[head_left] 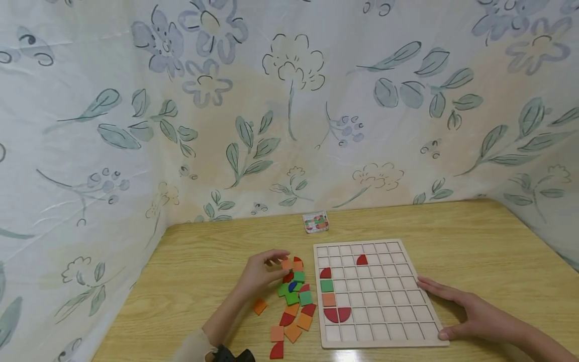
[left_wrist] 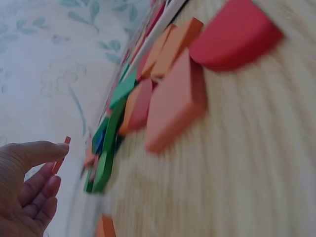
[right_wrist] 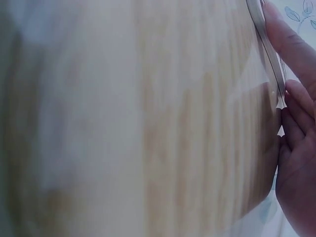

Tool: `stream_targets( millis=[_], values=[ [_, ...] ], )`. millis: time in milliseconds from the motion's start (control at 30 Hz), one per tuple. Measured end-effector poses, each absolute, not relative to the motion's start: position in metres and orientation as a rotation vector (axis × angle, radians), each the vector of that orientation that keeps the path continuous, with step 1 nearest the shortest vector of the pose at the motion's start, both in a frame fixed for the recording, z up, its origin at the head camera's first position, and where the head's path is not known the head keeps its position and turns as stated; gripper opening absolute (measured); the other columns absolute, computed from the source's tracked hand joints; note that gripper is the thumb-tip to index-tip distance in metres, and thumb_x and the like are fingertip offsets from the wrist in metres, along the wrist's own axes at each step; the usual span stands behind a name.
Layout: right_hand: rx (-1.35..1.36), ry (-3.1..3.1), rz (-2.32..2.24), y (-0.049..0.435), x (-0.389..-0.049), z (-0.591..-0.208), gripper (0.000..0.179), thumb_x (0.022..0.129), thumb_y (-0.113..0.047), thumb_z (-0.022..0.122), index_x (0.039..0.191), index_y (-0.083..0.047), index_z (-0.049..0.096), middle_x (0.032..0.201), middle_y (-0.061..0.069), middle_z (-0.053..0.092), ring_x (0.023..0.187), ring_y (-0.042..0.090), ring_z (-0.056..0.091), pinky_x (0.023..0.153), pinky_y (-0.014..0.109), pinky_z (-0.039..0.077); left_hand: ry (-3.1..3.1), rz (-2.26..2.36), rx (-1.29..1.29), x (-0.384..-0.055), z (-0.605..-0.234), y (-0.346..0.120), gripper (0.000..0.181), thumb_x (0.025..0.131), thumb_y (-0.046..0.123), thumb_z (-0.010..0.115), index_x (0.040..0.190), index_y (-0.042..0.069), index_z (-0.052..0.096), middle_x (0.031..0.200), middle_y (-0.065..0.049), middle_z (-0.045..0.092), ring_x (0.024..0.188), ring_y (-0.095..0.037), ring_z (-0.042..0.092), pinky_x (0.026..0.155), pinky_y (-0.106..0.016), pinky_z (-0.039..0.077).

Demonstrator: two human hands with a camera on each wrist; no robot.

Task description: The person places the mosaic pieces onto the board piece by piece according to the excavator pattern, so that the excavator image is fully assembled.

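Note:
My left hand (head_left: 262, 269) pinches a small orange square tile (left_wrist: 61, 157) between thumb and fingers, above the top of a loose pile of tiles. In that pile lie green squares (head_left: 291, 298), orange squares (head_left: 293, 332) and red quarter-circle pieces (head_left: 277, 350). To the right is a wooden grid board (head_left: 384, 343). Several tiles sit in its cells, among them a green square (head_left: 326, 285), an orange square (head_left: 328, 299) and red quarter circles (head_left: 362, 260). My right hand (head_left: 479, 317) touches the board's right side with fingers extended, its thumb at the near corner.
Behind the board, near the table's back edge, lies a small picture card (head_left: 315, 221) with a coloured pattern. One orange tile (head_left: 260, 306) lies apart, left of the pile. A flowered cloth (head_left: 289, 100) hangs behind the wooden table (head_left: 190, 281) and along its sides.

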State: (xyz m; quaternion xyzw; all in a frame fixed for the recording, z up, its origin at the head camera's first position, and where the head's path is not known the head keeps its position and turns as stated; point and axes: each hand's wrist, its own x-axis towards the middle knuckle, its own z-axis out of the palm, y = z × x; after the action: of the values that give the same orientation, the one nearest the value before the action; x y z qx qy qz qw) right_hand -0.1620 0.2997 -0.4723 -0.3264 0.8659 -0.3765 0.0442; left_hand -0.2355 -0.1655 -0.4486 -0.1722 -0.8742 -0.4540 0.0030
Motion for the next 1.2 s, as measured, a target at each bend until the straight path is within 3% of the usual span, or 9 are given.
stream_targets(
  millis=[200,400,700,1200],
  values=[
    [-0.987,2.643,-1.130,0.300,-0.163,-0.471,0.085,0.073,-0.029,0.076,0.143,-0.007,0.033,0.150,-0.014,0.023,0.126,-0.023,0.010,0.089,-0.004,0.011,-2.794,-1.443,-0.601,-0.248,-0.448,-0.139,0.037,0.080,0.027,0.072,0.114,0.016,0.065,0.099,0.008,0.066,0.088,-0.013,0.056,0.080,-0.029,0.045],
    [-0.986,2.648,-1.134,0.301,-0.162,-0.473,0.085,0.072,-0.029,0.076,0.142,-0.007,0.034,0.150,-0.013,0.025,0.126,-0.022,0.011,0.089,-0.004,0.011,-2.779,-1.449,-0.761,-0.255,-0.445,-0.106,0.035,0.080,0.021,0.073,0.113,0.013,0.066,0.097,0.005,0.066,0.086,-0.015,0.056,0.073,-0.024,0.046],
    [-1.004,2.687,-1.134,0.301,-0.162,-0.475,0.085,0.070,-0.031,0.077,0.141,-0.007,0.036,0.150,-0.005,0.029,0.127,-0.020,0.013,0.090,-0.003,0.013,-2.775,-1.446,-0.825,-0.266,-0.439,-0.053,0.033,0.077,0.019,0.075,0.109,0.014,0.068,0.096,0.005,0.067,0.084,-0.007,0.055,0.065,-0.018,0.046],
    [-1.038,2.703,-1.144,0.300,-0.162,-0.474,0.084,0.070,-0.032,0.077,0.140,-0.006,0.038,0.147,0.007,0.034,0.128,-0.018,0.016,0.092,-0.001,0.015,-2.773,-1.477,-0.868,-0.275,-0.453,0.010,0.027,0.077,0.013,0.074,0.105,0.013,0.070,0.099,0.004,0.068,0.089,-0.007,0.062,0.072,-0.015,0.047]
  ],
)
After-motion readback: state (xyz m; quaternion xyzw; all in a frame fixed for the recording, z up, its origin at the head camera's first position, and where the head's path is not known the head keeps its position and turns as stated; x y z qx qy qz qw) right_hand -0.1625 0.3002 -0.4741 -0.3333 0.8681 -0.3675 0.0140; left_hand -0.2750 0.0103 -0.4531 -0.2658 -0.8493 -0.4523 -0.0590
